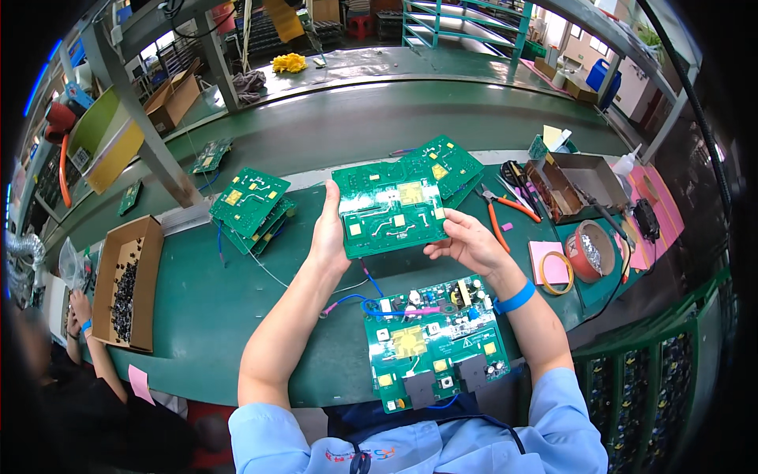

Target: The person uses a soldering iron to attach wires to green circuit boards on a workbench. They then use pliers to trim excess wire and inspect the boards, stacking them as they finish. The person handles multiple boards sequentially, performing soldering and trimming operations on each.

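Observation:
Between my two hands a green circuit board [371, 209] is held up over the bench, its flat solder side with yellow patches facing me. My left hand [327, 233] grips its left edge, thumb on top. At the lower right corner my right hand [467, 241] pinches the edge between thumb and fingers. Closer to me lies a second circuit board [430, 340], component side up, with black blocks and blue wires ending in pink sleeves. Behind the held board rests another green board [446, 170], partly hidden. A stack of boards [249, 201] sits to the left.
On the right are orange-handled pliers [503, 209], a brown tray [580, 186], a red round tin [588, 251] and a yellow ring [555, 273] on pink paper. A cardboard box [130, 284] of small black parts stands left, near a co-worker's hand [80, 306]. A conveyor [316, 138] runs behind.

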The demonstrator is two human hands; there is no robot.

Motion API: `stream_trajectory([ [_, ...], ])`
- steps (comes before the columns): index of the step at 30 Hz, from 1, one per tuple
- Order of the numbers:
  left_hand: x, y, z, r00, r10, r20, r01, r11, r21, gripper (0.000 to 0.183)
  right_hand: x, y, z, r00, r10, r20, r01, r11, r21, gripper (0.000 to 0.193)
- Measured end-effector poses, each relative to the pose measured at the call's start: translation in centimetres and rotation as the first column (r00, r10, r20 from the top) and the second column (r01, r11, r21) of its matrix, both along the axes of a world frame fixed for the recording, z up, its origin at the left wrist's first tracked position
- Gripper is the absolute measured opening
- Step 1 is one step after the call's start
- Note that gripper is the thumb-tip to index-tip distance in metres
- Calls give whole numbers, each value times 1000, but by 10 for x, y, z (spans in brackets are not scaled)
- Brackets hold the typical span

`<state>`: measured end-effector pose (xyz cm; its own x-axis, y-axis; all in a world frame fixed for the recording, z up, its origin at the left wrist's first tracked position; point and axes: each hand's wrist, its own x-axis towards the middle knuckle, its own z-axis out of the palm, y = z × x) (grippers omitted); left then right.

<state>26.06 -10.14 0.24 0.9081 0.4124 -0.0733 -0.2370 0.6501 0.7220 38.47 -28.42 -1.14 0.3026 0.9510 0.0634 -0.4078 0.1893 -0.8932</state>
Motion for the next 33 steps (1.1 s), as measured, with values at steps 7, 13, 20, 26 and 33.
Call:
stream_trajectory([
  [7,3,4,-6,999,-31,30,30,999,43,57,4,-3,-6,999,-22,-48,24,999,24,34],
  [13,3,2,-2,999,-13,37,9,995,98,55,10,-2,-11,996,-48,-81,50,998,24,32],
  [20,-1,11,4,994,-103,-36,105,993,60,65,9,-3,-8,991,-112,79,112,994,11,34],
  [26,-3,21,1,983,-142,-112,168,948,270,56,9,-1,-9,972,-187,143,187,982,16,34],
  [33,-8,7,9,988,-83,-131,137,863,486,39,10,-1,-9,959,-231,164,227,973,41,32],
])
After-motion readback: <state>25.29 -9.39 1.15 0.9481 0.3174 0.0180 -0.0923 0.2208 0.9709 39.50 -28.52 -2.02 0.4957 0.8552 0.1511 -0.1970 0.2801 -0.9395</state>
